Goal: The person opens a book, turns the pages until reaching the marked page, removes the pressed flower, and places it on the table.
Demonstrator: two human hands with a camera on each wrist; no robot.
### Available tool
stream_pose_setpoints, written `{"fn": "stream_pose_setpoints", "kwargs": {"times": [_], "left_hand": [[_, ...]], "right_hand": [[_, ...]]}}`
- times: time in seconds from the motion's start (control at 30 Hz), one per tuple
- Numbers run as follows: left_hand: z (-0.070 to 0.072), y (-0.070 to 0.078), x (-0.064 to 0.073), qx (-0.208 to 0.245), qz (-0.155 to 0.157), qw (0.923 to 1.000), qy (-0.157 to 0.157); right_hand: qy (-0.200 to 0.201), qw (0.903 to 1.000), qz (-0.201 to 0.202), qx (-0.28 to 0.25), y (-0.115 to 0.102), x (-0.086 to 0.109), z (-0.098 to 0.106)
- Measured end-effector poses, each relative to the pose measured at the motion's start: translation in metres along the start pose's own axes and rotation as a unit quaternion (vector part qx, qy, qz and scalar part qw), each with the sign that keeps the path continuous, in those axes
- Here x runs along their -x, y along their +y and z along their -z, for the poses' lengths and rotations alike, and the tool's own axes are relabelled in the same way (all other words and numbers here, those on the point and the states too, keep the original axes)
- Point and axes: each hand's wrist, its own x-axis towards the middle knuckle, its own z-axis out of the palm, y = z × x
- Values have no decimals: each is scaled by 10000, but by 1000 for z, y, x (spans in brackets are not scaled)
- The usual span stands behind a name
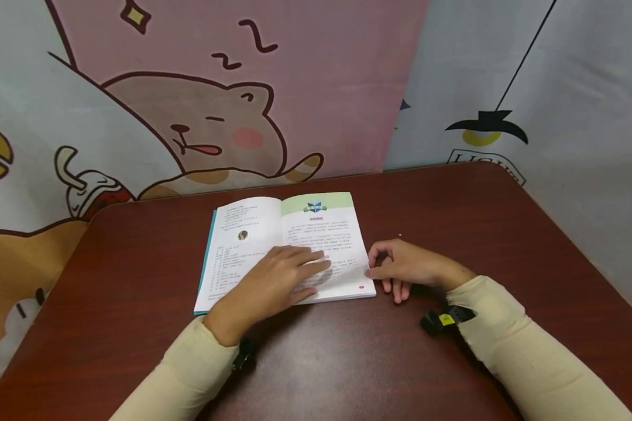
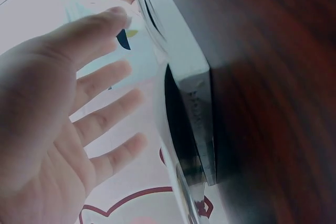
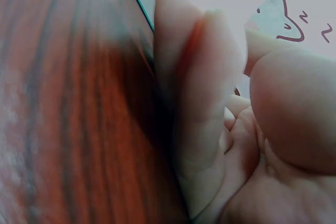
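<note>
An open book (image 1: 326,234) with printed pages and a teal cover edge lies on the table, its right page headed by a green band. My left hand (image 1: 274,280) is over the middle and lower part of the spread, fingers extended toward the right page. In the left wrist view, the fingers of that hand (image 2: 68,114) are straight and spread, holding nothing. At the right page's lower outer edge, my right hand (image 1: 400,266) pinches the page between thumb and index finger, other fingers bent below. In the right wrist view, the right hand (image 3: 210,114) hides most of the book.
The dark red-brown table (image 1: 110,280) has rounded far corners. Behind it hangs a cloth (image 1: 337,88) printed with a sleeping cartoon bear and other drawings. A black wrist strap (image 1: 447,318) with a yellow mark sits at the right sleeve.
</note>
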Motion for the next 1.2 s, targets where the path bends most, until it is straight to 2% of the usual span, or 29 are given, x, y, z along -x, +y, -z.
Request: {"fn": "stream_pose_setpoints", "kwargs": {"times": [0.23,0.53,0.8,1.03,1.2], "left_hand": [[1,1,-1,-193,157,9997,57],[1,0,-2,-337,114,9987,372],[3,1,-3,-749,83,9963,404],[3,1,-3,-813,41,9964,237],[2,0,-2,-838,-59,9962,233]], "right_hand": [[3,9999,123,18,1,1,0],[6,9999,119,-12,2,0,1],[-39,10000,88,-24,1,1,1],[-64,9999,97,-14,1,2,1],[-65,9999,110,7,1,2,0]]}}
